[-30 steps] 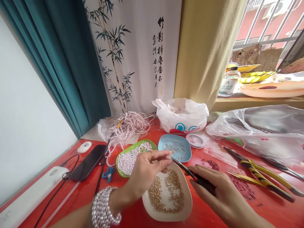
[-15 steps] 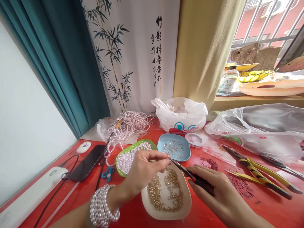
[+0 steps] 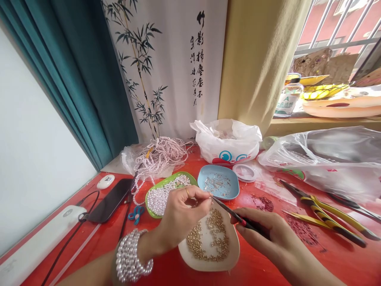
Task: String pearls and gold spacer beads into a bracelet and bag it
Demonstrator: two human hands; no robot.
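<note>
My left hand (image 3: 178, 214), with a pearl bracelet at the wrist, pinches something tiny that I cannot make out above a cream dish of gold beads (image 3: 208, 260). My right hand (image 3: 268, 236) grips slim red-and-black pliers (image 3: 235, 216), whose tip meets my left fingertips. Behind them stand a green dish of white pearls (image 3: 150, 196) and a blue dish of metal pins (image 3: 232, 192).
On the red table lie a phone (image 3: 110, 200) with cables at left, pearl strands (image 3: 157, 155), white plastic bags (image 3: 228, 145), a clear thread spool (image 3: 245, 172), and yellow-handled pliers (image 3: 327, 214) at right. A window ledge with clutter runs along the back right.
Both hands stayed together above the cream dish, shifting only slightly; the camera tilted a little. The pinch and the pliers' grip are unchanged.
</note>
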